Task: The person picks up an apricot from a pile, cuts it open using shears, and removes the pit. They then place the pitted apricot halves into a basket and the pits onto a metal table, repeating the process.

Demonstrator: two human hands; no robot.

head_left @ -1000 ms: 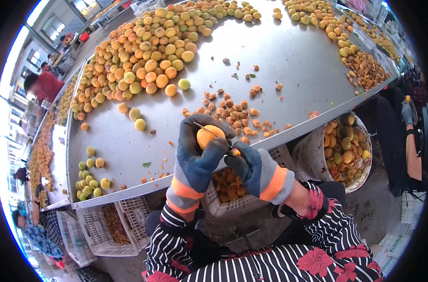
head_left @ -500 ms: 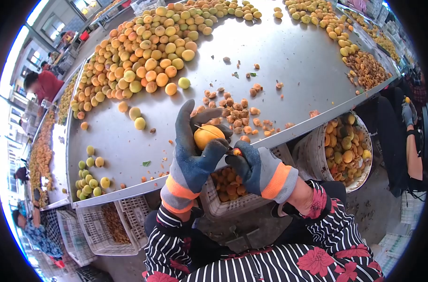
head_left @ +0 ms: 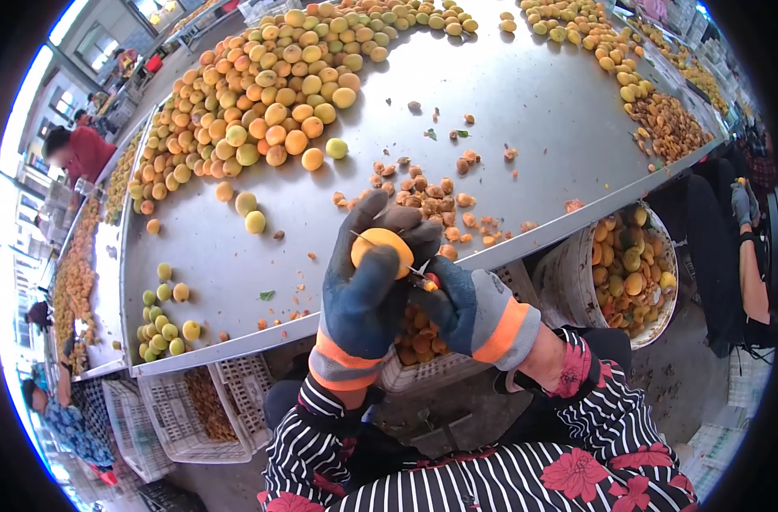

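Left grip: my left hand (head_left: 361, 303), gloved, closed round one orange-yellow apricot (head_left: 384, 249), thumb across its near face and fingers curled behind.
Right grip: my right hand (head_left: 459, 305), gloved, closed on the small handle of a knife (head_left: 431, 283), just beside the fruit's lower right.
Apricot: centre of the frame, held above the near edge of the metal worktop (head_left: 525, 94); I judge it ripe enough to bruise, so the left fingers should cradle it firmly without squeezing.
Blade: thin and partly hidden; I cannot tell how deep it sits. Best practice, in my judgement, is short, level strokes, turning the fruit against the edge rather than forcing the knife.
Left thumb: close to the blade's side; I would keep it off the cutting line, since a slip on wet skin could reach the glove.
Stones: a loose scatter (head_left: 427, 198) on the worktop, just beyond the hands.
Crate: white, slatted (head_left: 431, 374), beneath the hands at lower centre, holding cut apricots (head_left: 420, 335); working above it should catch drips.
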